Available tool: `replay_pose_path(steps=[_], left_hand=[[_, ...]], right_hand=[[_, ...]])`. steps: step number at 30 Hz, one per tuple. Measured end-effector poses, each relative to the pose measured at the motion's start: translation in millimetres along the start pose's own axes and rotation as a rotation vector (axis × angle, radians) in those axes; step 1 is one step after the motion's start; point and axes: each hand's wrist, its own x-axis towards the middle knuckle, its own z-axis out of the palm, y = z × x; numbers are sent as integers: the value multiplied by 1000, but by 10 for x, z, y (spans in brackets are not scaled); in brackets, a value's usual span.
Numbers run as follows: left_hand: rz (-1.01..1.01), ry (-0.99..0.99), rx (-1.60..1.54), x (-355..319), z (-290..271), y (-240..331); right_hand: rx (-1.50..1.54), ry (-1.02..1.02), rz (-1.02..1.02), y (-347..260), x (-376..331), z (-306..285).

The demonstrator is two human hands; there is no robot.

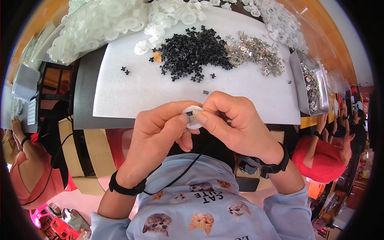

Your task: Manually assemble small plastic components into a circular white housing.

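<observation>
A small white round plastic piece (193,123) is pinched between my two hands above the near edge of the white foam sheet. My left hand (158,126) grips its left side, with the thumb on its face and the fingers behind. My right hand (236,122) presses thumb and index finger on its right side. A little dark part shows at the disc's middle between the thumb tips; its kind is too small to make out. Beyond the hands spreads a pile of black cross-shaped pieces (192,52), with a heap of small shiny metal parts (258,54) to its right.
Translucent white plastic parts (108,24) fill a clear tray at the far left, with more at the far right (276,24). A metal tray (314,86) of small parts stands right of the foam sheet (132,92). Other people (324,158) sit on both sides.
</observation>
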Motion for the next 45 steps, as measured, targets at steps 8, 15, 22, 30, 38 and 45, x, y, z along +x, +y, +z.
replay_pose_path(steps=[8,15,22,30,38,45], left_hand=[[-4,19,52,34,15,-1],[4,6,71,56,4,12],[3,-65,9,10,-36,34],[1,-117,62,107,25,21],[113,-72,116,141,-16,-67],[100,-53,108,149,-18,-74]], right_hand=[[-204,11,-117,19,19,15],[-230,9,-104,5,44,12],[-222,-18,-150,-1,72,-43],[-277,-16,-25,-157,8,-221],[-479,670,45,-766,332,-2014],[-602,479,140,-577,664,-1467]])
